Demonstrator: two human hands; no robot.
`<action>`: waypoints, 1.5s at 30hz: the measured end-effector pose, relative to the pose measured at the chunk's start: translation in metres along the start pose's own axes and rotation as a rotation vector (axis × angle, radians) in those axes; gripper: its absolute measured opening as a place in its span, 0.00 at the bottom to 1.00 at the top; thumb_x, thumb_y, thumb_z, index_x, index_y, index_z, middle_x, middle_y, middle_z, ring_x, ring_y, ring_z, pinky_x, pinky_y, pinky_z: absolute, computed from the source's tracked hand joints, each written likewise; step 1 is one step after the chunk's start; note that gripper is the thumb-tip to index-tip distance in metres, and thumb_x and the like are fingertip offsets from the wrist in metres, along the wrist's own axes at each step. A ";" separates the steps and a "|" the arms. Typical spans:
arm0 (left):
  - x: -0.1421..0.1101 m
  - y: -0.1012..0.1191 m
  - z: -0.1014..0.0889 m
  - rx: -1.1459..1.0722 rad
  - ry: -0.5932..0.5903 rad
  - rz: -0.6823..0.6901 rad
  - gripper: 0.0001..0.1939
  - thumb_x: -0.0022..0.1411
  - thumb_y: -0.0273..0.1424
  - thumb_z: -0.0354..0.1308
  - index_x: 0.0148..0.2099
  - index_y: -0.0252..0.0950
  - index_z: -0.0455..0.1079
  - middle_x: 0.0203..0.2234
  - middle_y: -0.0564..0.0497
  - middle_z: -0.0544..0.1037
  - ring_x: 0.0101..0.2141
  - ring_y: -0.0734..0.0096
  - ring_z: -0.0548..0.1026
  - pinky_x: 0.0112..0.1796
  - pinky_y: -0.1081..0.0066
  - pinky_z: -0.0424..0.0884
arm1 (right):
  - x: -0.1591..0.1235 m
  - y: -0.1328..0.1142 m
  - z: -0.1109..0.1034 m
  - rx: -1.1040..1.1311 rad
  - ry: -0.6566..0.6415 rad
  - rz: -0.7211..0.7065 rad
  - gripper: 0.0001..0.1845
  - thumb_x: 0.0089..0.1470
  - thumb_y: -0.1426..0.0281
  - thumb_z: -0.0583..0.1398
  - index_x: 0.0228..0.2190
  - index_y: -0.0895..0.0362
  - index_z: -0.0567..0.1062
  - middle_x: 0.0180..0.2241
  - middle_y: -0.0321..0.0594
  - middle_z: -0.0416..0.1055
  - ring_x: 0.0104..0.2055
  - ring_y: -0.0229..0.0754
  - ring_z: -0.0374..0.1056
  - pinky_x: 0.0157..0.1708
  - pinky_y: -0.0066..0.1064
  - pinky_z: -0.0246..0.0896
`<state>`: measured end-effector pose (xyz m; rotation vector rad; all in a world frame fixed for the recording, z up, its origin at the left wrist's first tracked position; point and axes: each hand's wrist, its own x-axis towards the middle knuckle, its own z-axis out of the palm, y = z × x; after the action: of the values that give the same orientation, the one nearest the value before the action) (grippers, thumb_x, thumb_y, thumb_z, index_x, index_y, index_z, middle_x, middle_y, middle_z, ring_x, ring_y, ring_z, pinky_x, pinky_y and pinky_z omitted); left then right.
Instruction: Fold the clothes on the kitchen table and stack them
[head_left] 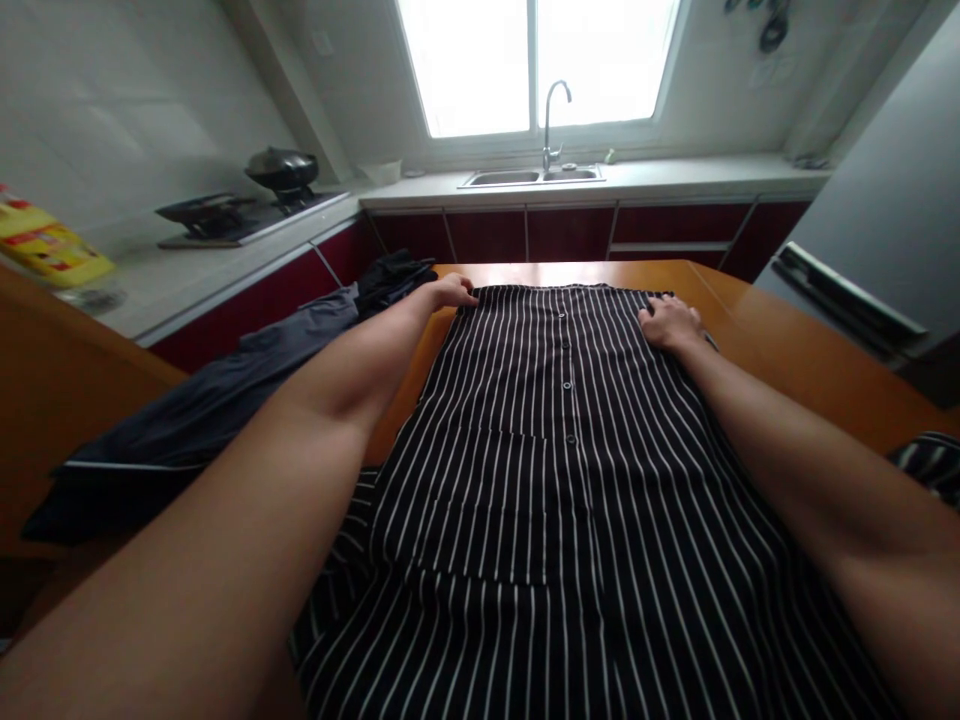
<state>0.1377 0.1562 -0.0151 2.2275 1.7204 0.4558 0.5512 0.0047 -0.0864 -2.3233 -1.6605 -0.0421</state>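
A black shirt (510, 390) with white stripes lies spread on the wooden table, its straight edge at the far side. Buttons run down its middle, and a patch pocket shows left of them. At the far left corner, my left hand (454, 291) pinches the cloth between thumb and fingers. My right hand (670, 322) grips the far right corner with its fingers curled over the fabric. Striped cloth also hangs out at both sides near me, partly hidden by my arms.
Folded dark clothes (225, 390) lie along the table's left side. The orange-brown table (780, 370) extends right towards a grey refrigerator (870, 190). Behind stand a sink (502, 178) and a stove (247, 225) with pans. A yellow bottle (49, 240) is at far left.
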 end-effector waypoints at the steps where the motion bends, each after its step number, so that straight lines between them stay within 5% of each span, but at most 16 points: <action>1: 0.003 0.000 -0.002 0.030 0.000 0.010 0.15 0.54 0.36 0.71 0.42 0.34 0.79 0.33 0.47 0.80 0.38 0.65 0.76 0.40 0.70 0.69 | 0.000 0.000 0.000 0.000 0.003 -0.001 0.33 0.65 0.55 0.46 0.63 0.59 0.66 0.68 0.54 0.57 0.69 0.56 0.52 0.66 0.53 0.45; 7: -0.001 0.001 -0.012 0.576 -0.047 0.185 0.17 0.56 0.44 0.67 0.45 0.42 0.82 0.51 0.45 0.76 0.55 0.50 0.70 0.51 0.64 0.65 | -0.002 -0.001 -0.001 0.000 0.013 -0.009 0.33 0.65 0.56 0.46 0.62 0.60 0.67 0.66 0.55 0.59 0.68 0.56 0.54 0.65 0.52 0.47; 10: -0.013 0.003 -0.013 0.698 -0.048 0.259 0.15 0.63 0.39 0.61 0.48 0.42 0.81 0.54 0.43 0.74 0.57 0.48 0.67 0.55 0.61 0.62 | -0.002 0.000 0.000 -0.002 0.020 -0.010 0.32 0.64 0.57 0.47 0.62 0.60 0.68 0.66 0.54 0.60 0.67 0.56 0.55 0.65 0.52 0.48; 17: -0.018 0.001 -0.006 0.603 0.064 0.163 0.15 0.64 0.37 0.59 0.47 0.38 0.81 0.49 0.43 0.79 0.52 0.53 0.73 0.51 0.66 0.67 | -0.001 0.000 0.000 0.002 0.028 -0.010 0.32 0.64 0.57 0.47 0.61 0.59 0.69 0.65 0.53 0.62 0.67 0.56 0.56 0.64 0.51 0.49; 23: -0.007 -0.001 -0.001 0.356 0.208 0.026 0.17 0.62 0.39 0.60 0.45 0.30 0.79 0.43 0.37 0.81 0.48 0.47 0.76 0.52 0.61 0.68 | -0.002 0.000 -0.001 -0.001 0.034 -0.015 0.32 0.64 0.57 0.47 0.61 0.59 0.69 0.65 0.54 0.62 0.66 0.56 0.57 0.64 0.51 0.50; 30: -0.005 -0.014 0.003 0.070 0.060 -0.050 0.14 0.51 0.33 0.68 0.41 0.35 0.78 0.32 0.49 0.81 0.36 0.63 0.78 0.38 0.70 0.71 | -0.003 -0.002 -0.002 0.005 0.037 -0.009 0.31 0.64 0.58 0.47 0.60 0.59 0.70 0.64 0.53 0.63 0.66 0.56 0.57 0.63 0.50 0.50; 35: -0.006 -0.024 0.002 0.220 0.060 0.140 0.10 0.51 0.35 0.66 0.36 0.37 0.79 0.38 0.48 0.77 0.42 0.60 0.76 0.46 0.69 0.69 | -0.003 -0.002 -0.003 0.007 0.035 -0.008 0.30 0.64 0.58 0.47 0.60 0.59 0.70 0.64 0.53 0.64 0.65 0.56 0.58 0.63 0.49 0.51; 40: -0.010 -0.023 0.002 0.365 -0.050 0.358 0.15 0.59 0.39 0.61 0.47 0.46 0.80 0.50 0.48 0.71 0.54 0.58 0.69 0.57 0.67 0.62 | -0.005 -0.003 -0.005 0.008 0.037 -0.019 0.31 0.64 0.59 0.47 0.60 0.60 0.70 0.63 0.54 0.65 0.64 0.57 0.60 0.62 0.50 0.52; 45: -0.014 -0.019 -0.008 0.559 -0.078 0.173 0.17 0.63 0.42 0.59 0.51 0.43 0.78 0.50 0.42 0.73 0.54 0.48 0.68 0.55 0.61 0.62 | -0.006 -0.003 -0.005 0.008 0.036 -0.011 0.30 0.64 0.59 0.47 0.60 0.59 0.70 0.63 0.53 0.65 0.64 0.56 0.59 0.62 0.50 0.52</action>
<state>0.1147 0.1472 -0.0164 2.7432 1.7810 -0.1006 0.5473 -0.0008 -0.0823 -2.2942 -1.6532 -0.0794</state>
